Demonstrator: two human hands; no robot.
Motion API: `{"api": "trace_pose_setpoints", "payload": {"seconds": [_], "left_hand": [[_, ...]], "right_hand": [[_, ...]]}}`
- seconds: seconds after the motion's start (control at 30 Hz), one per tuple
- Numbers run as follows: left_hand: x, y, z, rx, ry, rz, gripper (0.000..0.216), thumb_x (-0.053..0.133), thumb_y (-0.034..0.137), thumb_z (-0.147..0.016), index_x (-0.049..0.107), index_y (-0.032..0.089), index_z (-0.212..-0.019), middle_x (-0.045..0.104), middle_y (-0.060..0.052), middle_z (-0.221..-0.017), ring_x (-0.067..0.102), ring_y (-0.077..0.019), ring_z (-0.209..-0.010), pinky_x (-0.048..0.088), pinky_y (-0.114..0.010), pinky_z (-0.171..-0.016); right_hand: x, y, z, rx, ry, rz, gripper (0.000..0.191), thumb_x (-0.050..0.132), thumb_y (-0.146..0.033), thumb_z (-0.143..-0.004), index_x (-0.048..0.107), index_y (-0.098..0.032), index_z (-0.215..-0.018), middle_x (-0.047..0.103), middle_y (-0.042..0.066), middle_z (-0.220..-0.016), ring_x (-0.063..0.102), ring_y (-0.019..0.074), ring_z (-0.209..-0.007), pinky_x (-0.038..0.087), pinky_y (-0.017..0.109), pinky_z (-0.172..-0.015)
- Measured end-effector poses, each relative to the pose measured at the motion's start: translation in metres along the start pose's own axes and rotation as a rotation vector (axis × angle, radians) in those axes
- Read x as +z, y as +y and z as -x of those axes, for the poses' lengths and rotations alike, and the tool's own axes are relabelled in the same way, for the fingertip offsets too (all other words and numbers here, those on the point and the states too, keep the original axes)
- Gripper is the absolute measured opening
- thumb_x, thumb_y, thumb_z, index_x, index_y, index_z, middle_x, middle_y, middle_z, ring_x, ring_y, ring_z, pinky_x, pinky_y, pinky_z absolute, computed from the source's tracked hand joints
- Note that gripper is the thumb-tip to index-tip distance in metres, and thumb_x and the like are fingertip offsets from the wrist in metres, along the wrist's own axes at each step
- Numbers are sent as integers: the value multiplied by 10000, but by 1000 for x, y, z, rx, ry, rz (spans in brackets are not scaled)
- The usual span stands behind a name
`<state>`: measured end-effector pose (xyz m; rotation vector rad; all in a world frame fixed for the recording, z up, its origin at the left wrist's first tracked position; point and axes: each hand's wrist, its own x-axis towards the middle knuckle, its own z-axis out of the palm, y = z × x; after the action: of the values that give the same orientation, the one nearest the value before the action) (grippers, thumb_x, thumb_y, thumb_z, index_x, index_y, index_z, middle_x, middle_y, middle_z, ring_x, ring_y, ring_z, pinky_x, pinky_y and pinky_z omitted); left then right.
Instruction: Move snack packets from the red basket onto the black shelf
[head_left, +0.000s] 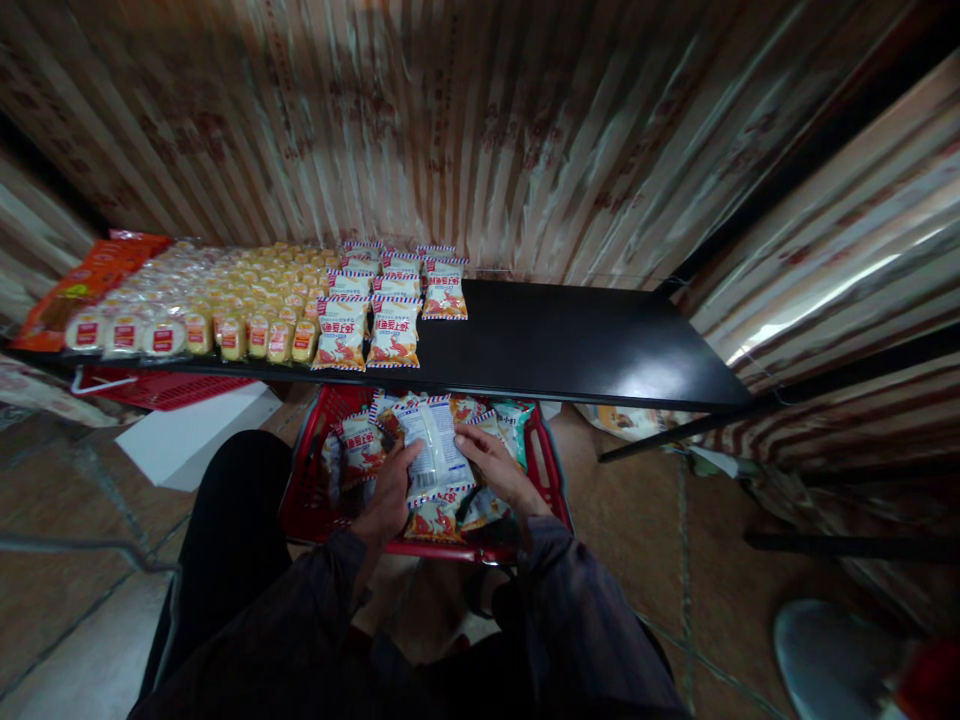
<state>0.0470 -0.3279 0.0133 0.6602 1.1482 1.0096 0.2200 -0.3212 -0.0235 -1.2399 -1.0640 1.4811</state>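
Note:
A snack bag (437, 450) is held over the red basket (300, 500), its white-and-blue printed back with a barcode facing up. My left hand (388, 492) is closed on the bag's left edge, thumb on top. My right hand (499, 468) grips its right edge, fingertips pressed on the wrapper. More snack bags lie in the basket around and below my hands, among them an orange-and-white one (360, 448) at the left and a green one (516, 425) at the right. Similar bags (394, 335) stand in rows on the black shelf (570, 340) ahead.
Left of the bags, the shelf holds rows of small yellow wrapped cakes (259, 300), round white packets (124, 335) and a large orange bag (82, 285). Under it are a white box (199, 435) and another red basket (172, 390). A round grey seat (832, 655) stands at lower right.

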Motion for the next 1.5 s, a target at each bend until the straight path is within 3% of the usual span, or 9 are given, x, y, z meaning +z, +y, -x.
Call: {"api": "trace_pose_setpoints", "payload": {"seconds": [0.17,0.3,0.8,1.0,1.3,1.5], "left_hand": [[0,13,12,161,-20,-96,266,652,451,-699,676,208,-804,709,-69,-1014,563,-262,-1165,433,-378,-1023],[7,20,19,121,95,-149,204,650,430,-718,674,228,-724,717,-79,-976,505,-270,-1242,421,-391,-1038],[9,28,21,-30,114,-115,231,623,393,-752,689,179,-808,735,-81,-903,593,-271,-1131,484,-362,-942],[8,28,25,-9,116,-70,227,660,413,-719,666,194,-777,728,-83,-861,606,-261,-1112,495,-337,-922],[7,9,14,28,68,-28,509,636,533,-722,623,140,-1046,716,-104,-1004,651,-255,-979,521,-340,-829],[7,4,8,27,59,-124,467,552,486,-808,578,168,-1149,688,-105,-1104,641,-250,-1018,506,-352,-869]], "right_hand": [[2,-6,0,-20,-25,-52,445,733,-508,-703,678,-262,-1069,686,11,-900,605,170,-790,478,312,-752],[3,-7,0,-21,-21,-67,432,747,-485,-696,683,-262,-1061,686,5,-880,605,165,-781,468,304,-741],[2,-2,-3,16,-42,11,418,719,-503,-718,679,-245,-1045,690,12,-921,606,161,-774,476,296,-729],[3,-3,-4,-8,-65,76,421,697,-520,-726,683,-231,-1032,680,12,-882,590,159,-744,469,287,-701],[3,-2,-6,-160,77,191,381,711,-441,-705,663,-209,-1004,594,-25,-757,532,119,-661,426,257,-636],[6,-12,-2,-147,111,135,394,714,-476,-692,640,-210,-973,552,-39,-702,487,104,-595,394,240,-568]]}}
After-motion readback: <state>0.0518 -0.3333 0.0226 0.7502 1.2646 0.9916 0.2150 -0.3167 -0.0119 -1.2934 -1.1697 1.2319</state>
